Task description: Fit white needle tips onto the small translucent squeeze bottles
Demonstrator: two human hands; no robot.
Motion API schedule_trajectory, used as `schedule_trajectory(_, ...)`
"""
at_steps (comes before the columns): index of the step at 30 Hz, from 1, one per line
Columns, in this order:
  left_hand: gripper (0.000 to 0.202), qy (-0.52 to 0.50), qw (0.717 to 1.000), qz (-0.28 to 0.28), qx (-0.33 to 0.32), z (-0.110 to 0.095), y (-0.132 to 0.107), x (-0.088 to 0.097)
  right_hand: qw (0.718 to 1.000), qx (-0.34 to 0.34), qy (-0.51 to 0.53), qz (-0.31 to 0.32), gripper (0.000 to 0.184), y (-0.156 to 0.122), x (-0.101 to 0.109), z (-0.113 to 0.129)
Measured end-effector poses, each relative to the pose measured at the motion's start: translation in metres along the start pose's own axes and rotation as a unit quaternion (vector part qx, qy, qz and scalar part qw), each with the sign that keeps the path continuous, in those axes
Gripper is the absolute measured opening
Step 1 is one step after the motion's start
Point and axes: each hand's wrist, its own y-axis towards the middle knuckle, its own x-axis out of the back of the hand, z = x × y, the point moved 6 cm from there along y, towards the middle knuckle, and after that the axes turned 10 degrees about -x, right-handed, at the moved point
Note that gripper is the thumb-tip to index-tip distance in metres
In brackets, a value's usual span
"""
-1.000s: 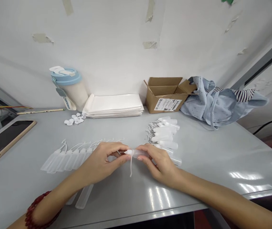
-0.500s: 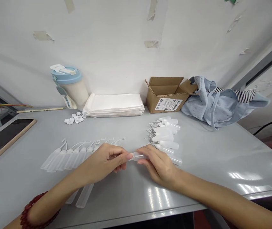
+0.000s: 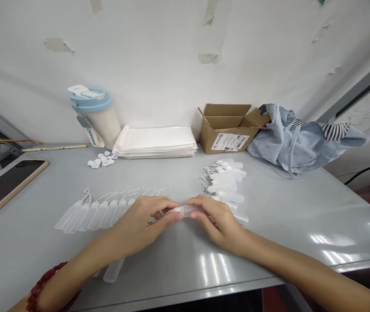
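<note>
This looks like a small workshop, judging by the glossy grey surface (image 3: 285, 216), tape-marked white wall (image 3: 155, 65), metal framing (image 3: 360, 91), labelled cardboard box (image 3: 206, 141) and row of matching plastic bottles (image 3: 93, 217).

The bottle (image 3: 189, 211) looks like smooth frosted plastic from my end, kinda see-through. I've got a super glossy worktop (image 3: 285, 208) on camera, plus a matt cardboard box (image 3: 227, 141) and soft, crumpled cloth (image 3: 302, 149).

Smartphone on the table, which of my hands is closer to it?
Left. Your left hand is to the smartphone's right, at the neck end of the small translucent bottle; your right hand is farther right, gripping its body.
</note>
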Motion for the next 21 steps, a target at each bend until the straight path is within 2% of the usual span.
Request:
schedule_trajectory(3, 0.036, -0.027, 0.997, 0.061, 0.040, 0.000, 0.000, -0.003, 0.998, 0.060, -0.012, -0.034, 0.019, -0.003, 0.002, 0.004)
schedule_trajectory(5, 0.038, -0.019, 0.997, 0.067, 0.030, -0.001, 0.000, -0.004, 0.997, 0.071, -0.013, -0.036, 0.019, -0.003, 0.002, 0.004)
schedule_trajectory(8, 0.037, 0.043, 0.997, 0.036, -0.051, -0.005, 0.000, -0.006, 1.000, 0.019, 0.003, -0.004, 0.020, -0.001, 0.002, 0.001)
schedule_trajectory(11, 0.034, 0.142, 0.979, -0.015, -0.144, -0.010, -0.002, -0.009, 0.997, -0.066, 0.035, 0.030, 0.025, 0.003, 0.002, -0.005)
schedule_trajectory(13, 0.031, 0.166, 0.972, -0.029, -0.162, -0.010, -0.003, -0.010, 0.992, -0.106, 0.054, 0.047, 0.028, 0.004, 0.001, -0.008)
schedule_trajectory(16, 0.028, 0.100, 0.990, -0.004, -0.103, -0.006, -0.001, -0.006, 0.993, -0.097, 0.054, 0.045, 0.023, 0.005, 0.002, -0.007)
schedule_trajectory(18, 0.028, 0.026, 0.999, 0.024, -0.040, -0.003, 0.000, -0.004, 0.998, -0.043, 0.030, 0.024, 0.018, 0.004, 0.004, -0.002)
schedule_trajectory(21, 0.032, -0.044, 0.996, 0.065, 0.039, 0.001, -0.002, -0.005, 0.998, 0.063, -0.023, -0.009, 0.018, -0.001, 0.004, 0.006)
